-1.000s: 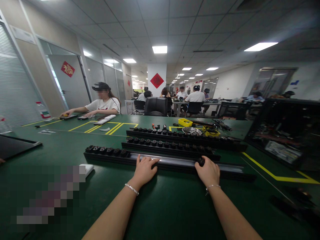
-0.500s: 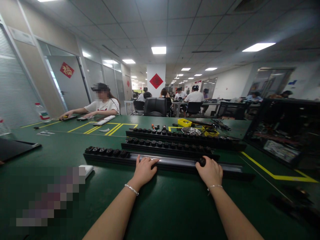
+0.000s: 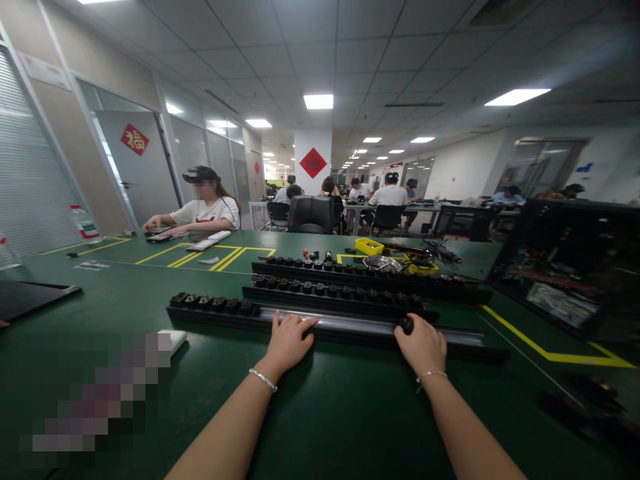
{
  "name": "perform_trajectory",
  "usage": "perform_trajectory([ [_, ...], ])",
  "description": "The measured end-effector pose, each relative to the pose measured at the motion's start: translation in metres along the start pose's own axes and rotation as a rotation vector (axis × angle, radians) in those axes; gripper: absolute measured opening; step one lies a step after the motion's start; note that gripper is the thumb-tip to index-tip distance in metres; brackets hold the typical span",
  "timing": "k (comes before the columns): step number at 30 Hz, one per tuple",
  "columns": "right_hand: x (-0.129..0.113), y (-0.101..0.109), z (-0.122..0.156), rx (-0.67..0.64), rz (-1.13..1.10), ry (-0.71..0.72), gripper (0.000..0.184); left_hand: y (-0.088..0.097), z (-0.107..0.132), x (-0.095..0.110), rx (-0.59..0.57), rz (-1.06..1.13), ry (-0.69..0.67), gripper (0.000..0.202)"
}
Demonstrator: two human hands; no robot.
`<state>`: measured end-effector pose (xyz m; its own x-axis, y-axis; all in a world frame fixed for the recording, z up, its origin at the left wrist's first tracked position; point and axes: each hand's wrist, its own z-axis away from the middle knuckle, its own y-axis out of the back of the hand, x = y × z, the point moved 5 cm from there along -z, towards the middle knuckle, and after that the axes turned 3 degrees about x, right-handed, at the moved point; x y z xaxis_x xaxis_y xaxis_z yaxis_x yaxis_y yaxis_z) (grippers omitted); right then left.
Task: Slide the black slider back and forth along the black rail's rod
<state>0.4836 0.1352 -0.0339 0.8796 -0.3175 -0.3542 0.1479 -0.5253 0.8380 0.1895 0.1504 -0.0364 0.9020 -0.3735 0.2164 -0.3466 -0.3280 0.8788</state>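
A long black rail with a grey channel lies across the green table in front of me. Several black knobs sit in its left end. My left hand rests on the rail's near edge with its fingers stretched flat over it. My right hand is curled, its fingertips pinching a small black knob on the rail. Both wrists wear thin bracelets.
Two more black rails full of knobs lie behind. A yellow bin and a metal dish stand further back. A black open case is at right, a white box at left. A seated person works at the far left.
My hands have stayed on the rail; the right hand has shifted slightly right. The person at the far left has drawn an outstretched arm in.
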Motion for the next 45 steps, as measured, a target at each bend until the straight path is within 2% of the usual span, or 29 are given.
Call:
perform_trajectory([
  [45, 0.0066, 0.0002, -0.0018, 0.063, -0.005, -0.018, 0.043, -0.0025, 0.0004, -0.0012, 0.015, 0.0, -0.008, 0.035],
])
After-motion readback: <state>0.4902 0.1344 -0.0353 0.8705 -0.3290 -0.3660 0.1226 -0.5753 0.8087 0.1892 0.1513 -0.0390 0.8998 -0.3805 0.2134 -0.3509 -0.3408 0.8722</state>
